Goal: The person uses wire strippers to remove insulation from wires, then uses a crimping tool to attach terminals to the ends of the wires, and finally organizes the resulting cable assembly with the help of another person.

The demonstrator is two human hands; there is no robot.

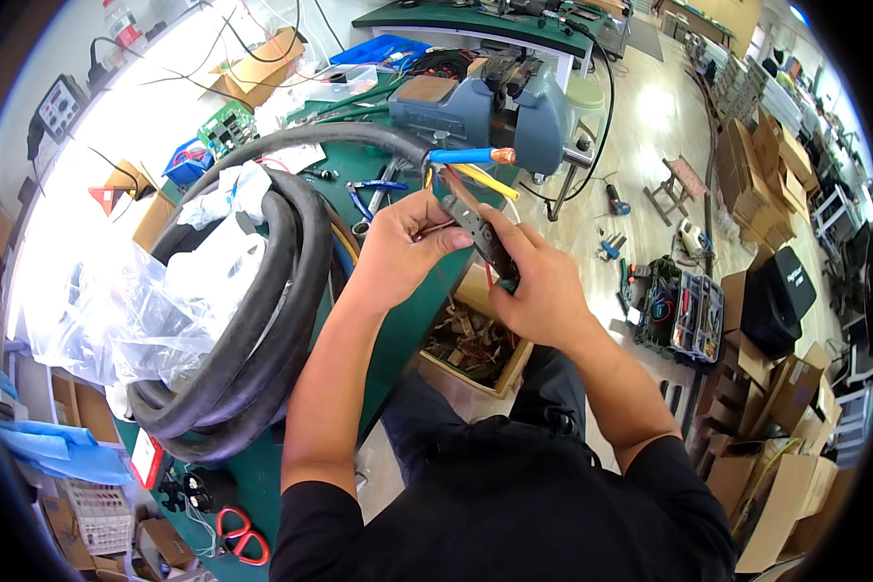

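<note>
My left hand (pixel 409 241) pinches a thin wire (pixel 425 233) from the end of a thick black cable (pixel 394 139), its thumb by the jaws of a dark metal hand tool. My right hand (pixel 538 286) is closed on that tool (pixel 479 235), which lies across the wires. Beyond my hands, the cable ends in a thick blue conductor (pixel 466 155) with bare copper at its tip and a yellow one (pixel 486 177); brown, white and red wires also show, partly hidden by fingers and tool.
A coiled cable (pixel 301 291) and plastic bags (pixel 97 310) cover the green bench (pixel 383 364). A bench vise (pixel 538 121) stands behind, near blue-handled tools (pixel 359 194). A scrap box (pixel 485 354) sits below my hands. Tool cases (pixel 684 310) and cardboard boxes (pixel 747 170) lie on the floor at right.
</note>
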